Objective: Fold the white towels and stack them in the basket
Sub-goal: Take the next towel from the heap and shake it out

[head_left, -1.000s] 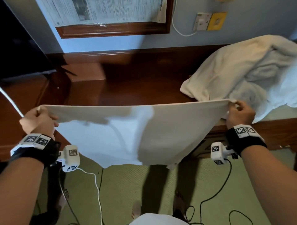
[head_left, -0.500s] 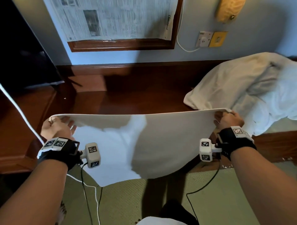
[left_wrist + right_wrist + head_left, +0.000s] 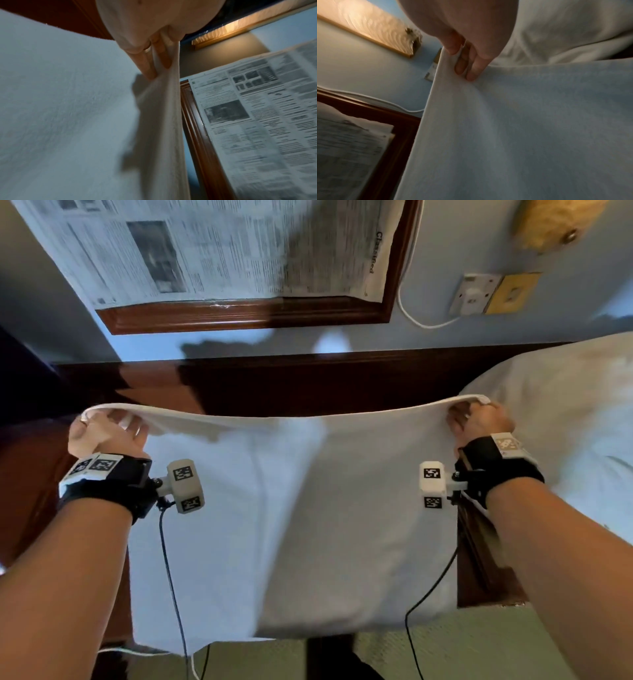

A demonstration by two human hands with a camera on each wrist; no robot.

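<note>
Towel hangs with its long top edge from nine to three o'clock, my left hand and right hand each pinching a corner.

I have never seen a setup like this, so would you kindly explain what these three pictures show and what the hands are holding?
No machine here: a person wears three cameras. The head view looks down at both arms; black wristbands carry small cameras looking along each hand. The left hand and right hand each grip a top corner of one white towel, stretched between them and hanging over the dark wooden desk. A heap of unfolded towels lies at the right. The wrist views show the fingers pinching the towel's edge. No basket is visible.
</note>
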